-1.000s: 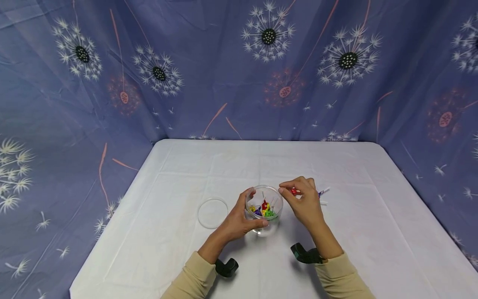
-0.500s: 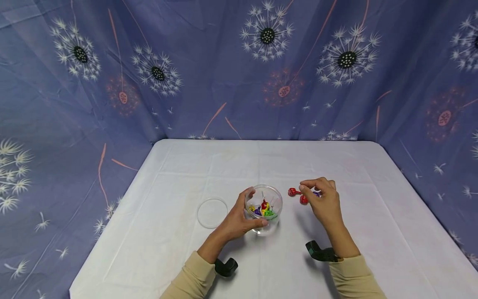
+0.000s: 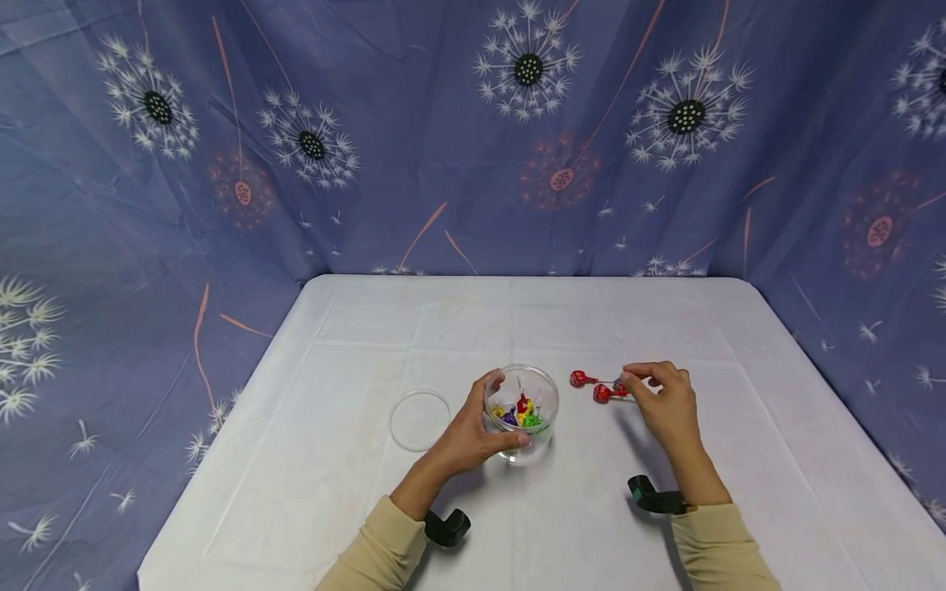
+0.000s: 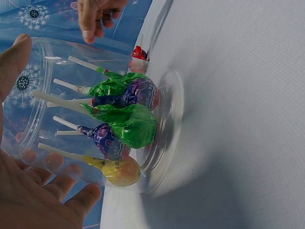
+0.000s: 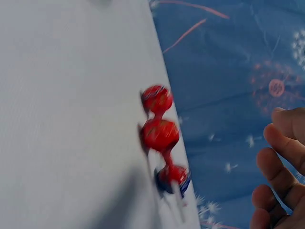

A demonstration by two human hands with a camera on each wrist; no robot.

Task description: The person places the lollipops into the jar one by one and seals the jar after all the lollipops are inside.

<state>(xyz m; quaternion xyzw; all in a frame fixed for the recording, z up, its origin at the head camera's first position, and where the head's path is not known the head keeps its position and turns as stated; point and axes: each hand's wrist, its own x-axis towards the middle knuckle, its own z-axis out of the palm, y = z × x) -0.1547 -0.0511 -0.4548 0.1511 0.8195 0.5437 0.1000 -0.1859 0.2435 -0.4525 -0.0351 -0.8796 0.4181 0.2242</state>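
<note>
Wears tan sleeves (image 3: 377, 546) nearest the head camera, with black curved mounts (image 3: 447, 529) at both wrists. Grips with left hand (image 3: 466, 439) a clear, round, wide-mouthed plastic jar (image 3: 523, 450), laying thumb across near wall and wrapping fingers round left and far sides. Contains, within that jar, wrapped lollipops (image 4: 135, 125) in green, purple, yellow and red, with white sticks pointing toward the mouth.

Left of jar, note a thin, pale plastic circle (image 3: 392, 421), lying flat, apart from jar; cannot tell whether ring or clear lid.

Right of jar, hovers with right hand (image 3: 665, 406) at stick end of loose red lollipops (image 3: 602, 394), near a dark-blue-wrapped one (image 5: 164, 180); exact count unclear. Bends right fingers loosely, with thumb tip near index tip. Appears off the candy in right wrist view.

Leaves a strip of white cloth between jar and red lollipops. Farther out, see white-covered table (image 3: 473, 328), with straight far edge and rounded corners, well beyond both hands. Behind it, note blue-violet dandelion-print curtain (image 3: 436, 107).
</note>
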